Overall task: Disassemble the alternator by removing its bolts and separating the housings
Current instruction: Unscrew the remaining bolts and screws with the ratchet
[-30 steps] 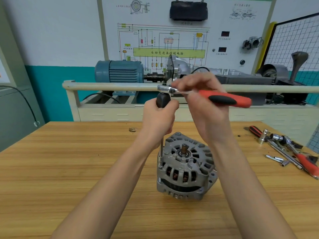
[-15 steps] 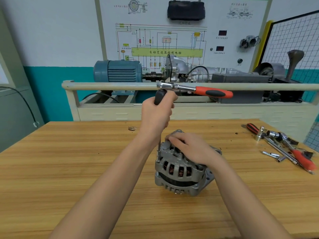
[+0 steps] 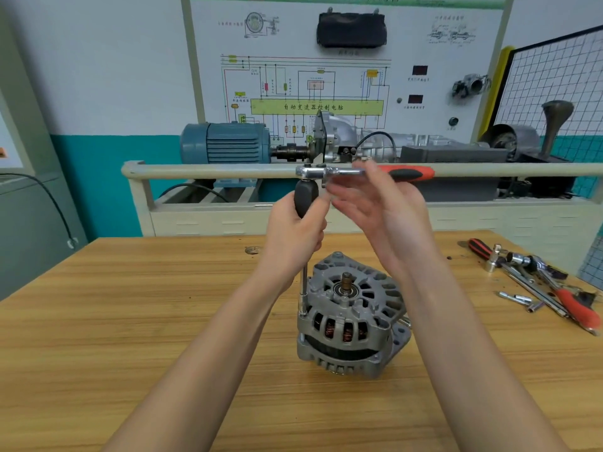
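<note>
The wooden table [image 3: 130, 337] carried the alternator [image 3: 350, 316] upright near its middle. Above the alternator, the left hand [image 3: 293, 236] gripped the black handle [image 3: 306, 195] of a driver whose shaft [image 3: 304, 282] met the housing's left edge. The right hand [image 3: 385, 213] hovered beside the ratchet [image 3: 404, 172], fingers loosely spread, holding nothing.

The alternator [image 3: 350, 316] stands on the wooden desk [image 3: 130, 321], shaft end up. The left hand [image 3: 293, 234] grips the black handle [image 3: 306, 196] of an upright driver, whose shaft [image 3: 304, 282] meets a bolt at the housing's left edge. A ratchet [image 3: 365, 172] with a red grip sits across the handle top. The right hand [image 3: 381, 210], fingers extended and blurred, hovers beside the ratchet. Loose tools [image 3: 535, 282] lie at the desk's right.
</note>
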### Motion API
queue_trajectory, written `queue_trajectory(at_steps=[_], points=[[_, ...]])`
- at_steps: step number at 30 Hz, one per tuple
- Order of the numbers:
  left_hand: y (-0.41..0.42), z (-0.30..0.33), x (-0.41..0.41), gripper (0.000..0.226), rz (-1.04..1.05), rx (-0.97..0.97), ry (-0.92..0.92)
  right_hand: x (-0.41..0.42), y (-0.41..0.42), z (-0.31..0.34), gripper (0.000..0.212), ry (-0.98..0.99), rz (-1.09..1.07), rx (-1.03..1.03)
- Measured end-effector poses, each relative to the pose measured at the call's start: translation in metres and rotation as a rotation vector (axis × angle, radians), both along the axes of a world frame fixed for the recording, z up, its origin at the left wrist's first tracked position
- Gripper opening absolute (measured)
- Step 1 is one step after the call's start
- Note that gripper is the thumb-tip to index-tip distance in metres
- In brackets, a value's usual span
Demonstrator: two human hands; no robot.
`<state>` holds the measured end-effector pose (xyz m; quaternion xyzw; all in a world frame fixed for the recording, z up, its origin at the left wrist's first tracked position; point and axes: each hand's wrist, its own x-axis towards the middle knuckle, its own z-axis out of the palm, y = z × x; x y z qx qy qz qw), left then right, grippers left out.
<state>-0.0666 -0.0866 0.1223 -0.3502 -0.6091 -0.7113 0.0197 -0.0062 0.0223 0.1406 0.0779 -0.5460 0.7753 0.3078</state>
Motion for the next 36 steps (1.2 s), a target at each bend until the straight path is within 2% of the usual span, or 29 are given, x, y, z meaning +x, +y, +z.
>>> queue_trajectory(at_steps=[2, 3, 4, 6, 8, 9, 10, 11, 13, 15, 22, 32, 36], points=[[0.000, -0.001, -0.001, 0.035, 0.010, 0.011, -0.006, 0.013, 0.000, -0.002, 0.030, -0.263, -0.105, 0.323], [0.001, -0.001, -0.002, 0.035, 0.019, 0.007, -0.002, 0.020, 0.000, -0.003, 0.032, -0.348, -0.149, 0.482], [0.002, -0.002, -0.003, 0.034, 0.029, 0.001, 0.006, 0.027, -0.001, -0.002, 0.034, -0.348, -0.202, 0.589], [0.005, -0.002, -0.004, 0.034, 0.038, -0.015, 0.020, 0.036, -0.006, 0.005, 0.036, -0.127, -0.372, 0.629], [0.007, -0.002, -0.003, 0.035, 0.038, -0.022, 0.033, 0.032, -0.011, 0.023, 0.030, 0.125, -0.609, 0.678], [0.008, -0.003, -0.003, 0.037, 0.039, -0.021, 0.041, 0.026, -0.012, 0.034, 0.025, 0.146, -0.714, 0.773], [0.009, -0.003, -0.003, 0.038, 0.041, -0.020, 0.048, 0.017, -0.011, 0.044, 0.024, 0.080, -0.770, 0.922], [0.009, -0.002, -0.003, 0.038, 0.040, -0.018, 0.053, 0.008, -0.010, 0.053, 0.028, -0.058, -0.730, 1.079], [0.009, -0.002, -0.003, 0.035, 0.029, -0.019, 0.053, -0.007, -0.008, 0.065, 0.042, -0.360, -0.487, 1.245], [0.008, -0.001, -0.004, 0.031, 0.012, -0.025, 0.040, -0.017, -0.006, 0.070, 0.046, -0.481, -0.338, 1.236], [0.008, 0.000, -0.001, 0.042, -0.033, -0.016, 0.045, -0.011, 0.013, 0.095, 0.038, -0.565, -0.135, 1.124], [0.005, -0.003, -0.003, 0.027, -0.069, -0.012, 0.068, -0.014, 0.003, 0.092, 0.032, -0.517, -0.242, 1.005], [0.004, -0.004, -0.002, 0.037, -0.062, 0.007, 0.048, -0.006, 0.004, 0.099, 0.026, -0.469, -0.234, 0.897]])
